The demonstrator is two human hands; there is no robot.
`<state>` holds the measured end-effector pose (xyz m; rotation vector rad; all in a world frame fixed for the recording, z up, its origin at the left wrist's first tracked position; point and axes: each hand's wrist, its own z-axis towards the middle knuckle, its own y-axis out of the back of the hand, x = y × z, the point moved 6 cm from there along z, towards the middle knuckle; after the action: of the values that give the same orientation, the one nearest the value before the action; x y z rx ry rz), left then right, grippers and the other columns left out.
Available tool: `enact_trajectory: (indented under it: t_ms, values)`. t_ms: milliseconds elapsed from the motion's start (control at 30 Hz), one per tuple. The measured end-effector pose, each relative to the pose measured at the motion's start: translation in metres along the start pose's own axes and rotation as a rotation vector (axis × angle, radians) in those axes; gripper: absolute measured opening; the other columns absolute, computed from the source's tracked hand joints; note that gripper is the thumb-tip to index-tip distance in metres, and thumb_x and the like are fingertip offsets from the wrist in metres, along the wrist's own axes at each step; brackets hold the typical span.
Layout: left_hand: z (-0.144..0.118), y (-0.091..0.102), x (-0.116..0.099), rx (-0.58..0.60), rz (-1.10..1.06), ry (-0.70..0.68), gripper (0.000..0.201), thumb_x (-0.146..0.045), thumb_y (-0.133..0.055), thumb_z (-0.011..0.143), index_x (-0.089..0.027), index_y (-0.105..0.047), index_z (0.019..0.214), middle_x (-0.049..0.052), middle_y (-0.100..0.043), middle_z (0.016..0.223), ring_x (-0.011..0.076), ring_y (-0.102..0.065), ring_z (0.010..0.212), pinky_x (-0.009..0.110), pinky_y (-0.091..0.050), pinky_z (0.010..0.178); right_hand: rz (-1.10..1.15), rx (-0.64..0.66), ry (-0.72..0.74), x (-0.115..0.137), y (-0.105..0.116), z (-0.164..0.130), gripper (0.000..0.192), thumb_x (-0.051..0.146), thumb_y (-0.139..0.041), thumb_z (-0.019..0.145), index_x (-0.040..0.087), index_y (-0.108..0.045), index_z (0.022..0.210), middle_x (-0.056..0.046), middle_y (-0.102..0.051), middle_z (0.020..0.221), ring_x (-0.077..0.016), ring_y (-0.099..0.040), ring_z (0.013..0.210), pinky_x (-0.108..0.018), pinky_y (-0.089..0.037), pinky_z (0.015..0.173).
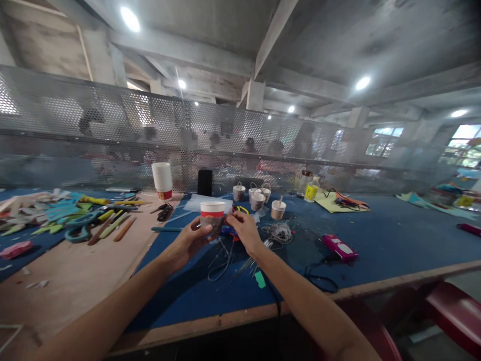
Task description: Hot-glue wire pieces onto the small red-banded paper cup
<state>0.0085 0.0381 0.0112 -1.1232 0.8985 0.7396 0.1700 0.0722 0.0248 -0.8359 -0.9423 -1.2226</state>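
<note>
A paper cup [212, 211] with a white rim and a red band stands upright in my left hand [191, 238], whose fingers wrap its left side and bottom. Grey cord seems to cover the cup's lower part. My right hand [244, 230] is closed in a pinch at the cup's right side, apparently on the grey cord [221, 273], which hangs in a loop below. Behind and under the hands lies a blue and orange tool [229, 230], partly hidden. A tangled heap of grey cord [278, 232] lies to the right.
Several small cord-covered cups [257, 200] stand behind. A stack of paper cups [162, 179] and a black phone [205, 182] are at the back. Scissors [80, 225] and other tools lie left. A magenta box [340, 247] and a yellow-labelled bottle [311, 191] are right.
</note>
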Motion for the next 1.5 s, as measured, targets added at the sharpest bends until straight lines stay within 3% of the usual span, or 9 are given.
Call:
enact_trajectory:
  t_ms: [1067, 1500]
  values:
    - [0.0013, 0.0048, 0.0048, 0.059, 0.047, 0.03, 0.044, -0.029, -0.081, 0.078, -0.022, -0.072, 0.121, 0.011, -0.07, 0.131, 0.0311, -0.062, 0.124, 0.045, -0.048, 0.106, 0.078, 0.017, -0.08, 0.0068, -0.0001, -0.0033, 0.019, 0.036, -0.073, 0.073, 0.018, -0.068, 0.068, 0.001, -0.069, 0.07, -0.0155, -0.06, 0.07, -0.027, -0.045, 0.075]
    - [0.0001, 0.0047, 0.0058, 0.086, 0.011, 0.073, 0.038, -0.029, -0.076, 0.083, -0.021, -0.074, 0.12, 0.01, -0.071, 0.131, 0.0294, -0.063, 0.123, 0.043, -0.049, 0.105, 0.064, 0.013, -0.085, 0.004, 0.0015, -0.0028, 0.022, 0.037, -0.071, 0.075, 0.019, -0.064, 0.064, 0.003, -0.06, 0.063, -0.0133, -0.053, 0.064, -0.026, -0.041, 0.067]
